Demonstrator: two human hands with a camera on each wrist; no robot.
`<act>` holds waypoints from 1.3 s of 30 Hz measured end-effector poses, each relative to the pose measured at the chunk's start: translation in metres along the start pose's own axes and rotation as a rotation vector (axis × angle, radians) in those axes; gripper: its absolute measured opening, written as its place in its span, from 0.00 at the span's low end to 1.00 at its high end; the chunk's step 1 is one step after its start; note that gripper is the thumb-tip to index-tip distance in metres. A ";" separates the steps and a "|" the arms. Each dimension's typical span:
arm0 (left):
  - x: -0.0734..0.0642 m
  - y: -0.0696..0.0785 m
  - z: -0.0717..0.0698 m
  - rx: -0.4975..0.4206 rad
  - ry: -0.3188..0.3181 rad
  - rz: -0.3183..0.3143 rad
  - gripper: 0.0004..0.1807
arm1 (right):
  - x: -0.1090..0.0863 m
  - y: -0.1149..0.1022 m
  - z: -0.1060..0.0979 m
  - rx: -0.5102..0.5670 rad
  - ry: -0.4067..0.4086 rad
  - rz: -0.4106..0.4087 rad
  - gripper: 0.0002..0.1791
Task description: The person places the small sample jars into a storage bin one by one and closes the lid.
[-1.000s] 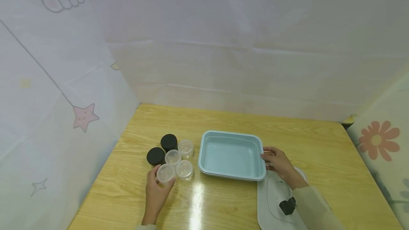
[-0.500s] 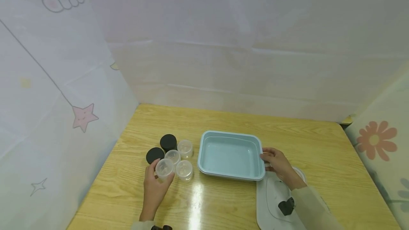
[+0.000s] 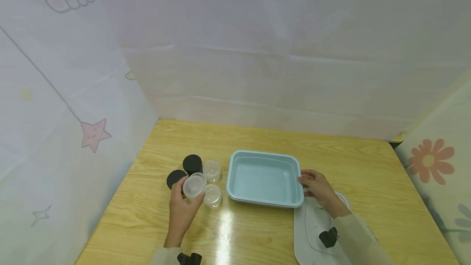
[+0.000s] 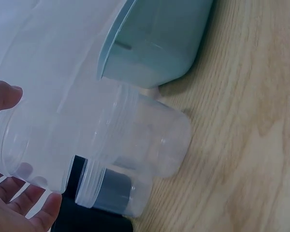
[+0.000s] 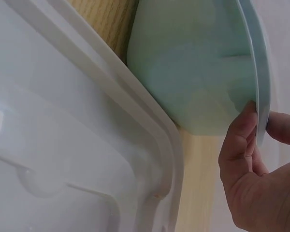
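Note:
My left hand (image 3: 181,214) holds a clear plastic jar (image 3: 194,186) without a lid, thumb on one side and fingers on the other. In the left wrist view this held jar (image 4: 36,150) is tilted and raised beside other clear jars (image 4: 159,135). From the head it overlaps and mostly hides a clear jar behind it. Two more clear jars, one farther back (image 3: 212,170) and one nearer (image 3: 212,195), stand to its right. My right hand (image 3: 324,193) pinches the right rim of a light blue rectangular basin (image 3: 263,179), thumb outside and fingers beneath the edge.
Two black round-topped containers, one at the back (image 3: 192,163) and one to the left (image 3: 176,178), stand beside the jars. A white plastic lid-like panel (image 3: 307,232) lies under my right forearm, its edge against the basin. Printed cloth (image 3: 276,85) walls off the wooden table (image 3: 257,232).
My left hand has lifted the clear jar and carried it away and slightly right, over the middle jar. The right hand keeps its grip on the basin, which has not visibly moved.

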State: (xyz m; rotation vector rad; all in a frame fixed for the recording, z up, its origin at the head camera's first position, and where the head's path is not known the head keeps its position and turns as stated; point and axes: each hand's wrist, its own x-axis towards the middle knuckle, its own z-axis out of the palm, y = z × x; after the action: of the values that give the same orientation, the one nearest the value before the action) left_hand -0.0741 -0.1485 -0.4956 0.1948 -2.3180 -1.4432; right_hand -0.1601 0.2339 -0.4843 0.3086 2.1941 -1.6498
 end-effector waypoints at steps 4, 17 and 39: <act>0.004 0.002 0.009 0.004 -0.020 0.013 0.37 | -0.001 0.000 0.000 -0.005 0.016 0.005 0.27; 0.024 0.014 0.036 -0.008 -0.112 0.044 0.35 | 0.001 -0.001 0.002 -0.006 0.034 0.008 0.25; 0.042 0.044 0.082 -0.062 -0.232 0.120 0.35 | -0.003 -0.003 0.004 -0.021 0.058 0.008 0.25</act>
State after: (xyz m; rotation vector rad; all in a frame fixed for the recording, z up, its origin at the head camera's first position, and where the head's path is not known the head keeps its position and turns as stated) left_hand -0.1410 -0.0739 -0.4774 -0.1341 -2.4129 -1.5454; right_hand -0.1579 0.2294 -0.4819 0.3635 2.2477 -1.6315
